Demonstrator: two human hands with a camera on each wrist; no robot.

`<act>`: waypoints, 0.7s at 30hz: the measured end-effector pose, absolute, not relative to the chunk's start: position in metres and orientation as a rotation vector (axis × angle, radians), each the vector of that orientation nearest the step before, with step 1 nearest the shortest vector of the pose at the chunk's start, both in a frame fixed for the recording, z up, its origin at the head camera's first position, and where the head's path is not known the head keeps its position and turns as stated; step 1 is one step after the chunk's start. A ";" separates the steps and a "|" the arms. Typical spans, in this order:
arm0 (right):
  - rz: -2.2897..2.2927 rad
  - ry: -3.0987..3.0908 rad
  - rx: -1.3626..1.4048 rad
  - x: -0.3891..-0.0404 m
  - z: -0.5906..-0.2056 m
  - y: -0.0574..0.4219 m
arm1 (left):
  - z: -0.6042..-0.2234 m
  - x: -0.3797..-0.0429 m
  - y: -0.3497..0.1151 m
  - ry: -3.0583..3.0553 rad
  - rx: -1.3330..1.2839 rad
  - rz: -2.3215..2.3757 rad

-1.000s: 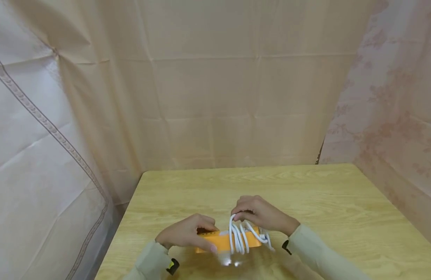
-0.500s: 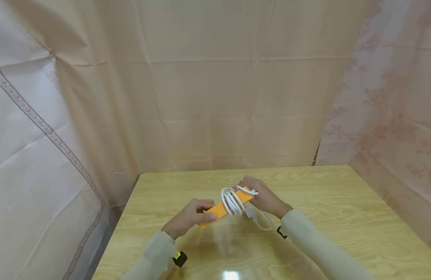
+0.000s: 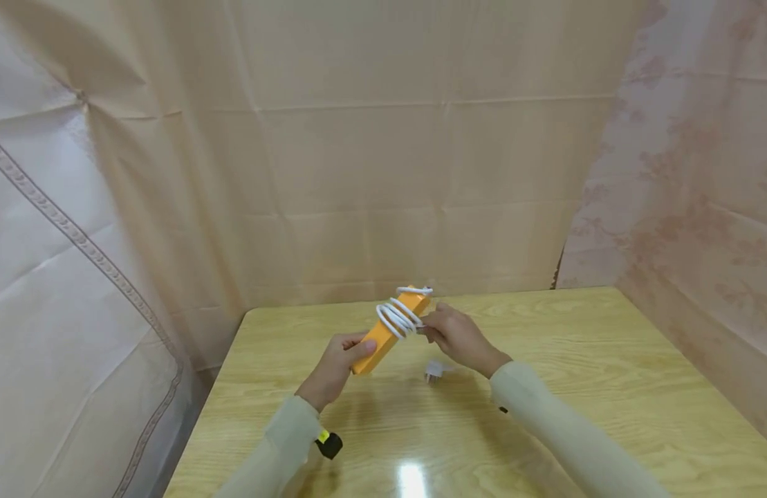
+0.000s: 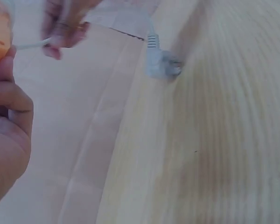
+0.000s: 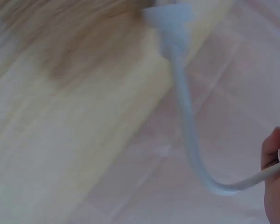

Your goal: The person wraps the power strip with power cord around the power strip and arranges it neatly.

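An orange power strip [image 3: 373,356] is held up at a slant over the table, with several turns of its white cord [image 3: 392,319] wound around its middle and a loop near the far end. My left hand [image 3: 333,366] grips the strip's lower end, thumb across its top face. Beside the windings, my right hand [image 3: 463,337] pinches the cord. From that hand the free end hangs down to a white plug [image 3: 433,370]. The left wrist view shows the plug [image 4: 159,64] dangling over the wood, and the right wrist view shows the cord [image 5: 189,126] curving from the fingers [image 5: 273,144].
A wood-grain table [image 3: 607,387] lies below both hands. Beige cloth [image 3: 358,152] hangs behind its far edge, with patterned cloth to the left and right. A small black device [image 3: 329,445] sits at the left wrist.
Both hands have lifted the power strip away from me and tilted its right end upward. The right hand has shifted from above the windings to their right side, and the plug now hangs below it.
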State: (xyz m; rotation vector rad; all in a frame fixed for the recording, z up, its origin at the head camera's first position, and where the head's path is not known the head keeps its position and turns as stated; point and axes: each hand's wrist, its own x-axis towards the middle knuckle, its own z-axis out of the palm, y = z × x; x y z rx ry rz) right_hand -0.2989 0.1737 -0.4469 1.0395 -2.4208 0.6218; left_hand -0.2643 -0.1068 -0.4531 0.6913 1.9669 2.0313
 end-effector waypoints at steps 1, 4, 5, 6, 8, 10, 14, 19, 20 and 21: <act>0.617 -2.420 1.030 -0.300 -0.450 0.175 | -0.452 -0.265 -0.106 1.978 0.670 2.038; 0.644 -2.417 1.005 -0.303 -0.458 0.179 | -0.452 -0.270 -0.106 2.030 0.626 2.024; 0.647 -2.418 1.000 -0.303 -0.460 0.180 | -0.452 -0.271 -0.106 2.052 0.612 2.015; 0.642 -2.416 0.998 -0.303 -0.462 0.180 | -0.454 -0.273 -0.106 2.072 0.589 2.010; 0.634 -2.416 1.007 -0.303 -0.463 0.179 | -0.457 -0.275 -0.107 2.106 0.537 2.010; 0.603 -2.410 1.017 -0.302 -0.463 0.176 | -0.460 -0.277 -0.107 2.143 0.480 2.005; 0.546 -2.365 1.047 -0.301 -0.459 0.172 | -0.463 -0.282 -0.109 2.252 0.467 1.927; 0.499 -2.316 1.041 -0.302 -0.457 0.169 | -0.461 -0.284 -0.110 2.493 0.555 1.707; 0.491 -2.308 1.039 -0.302 -0.457 0.169 | -0.461 -0.284 -0.110 2.534 0.579 1.667; 0.482 -2.305 1.033 -0.302 -0.457 0.168 | -0.460 -0.284 -0.109 2.573 0.599 1.630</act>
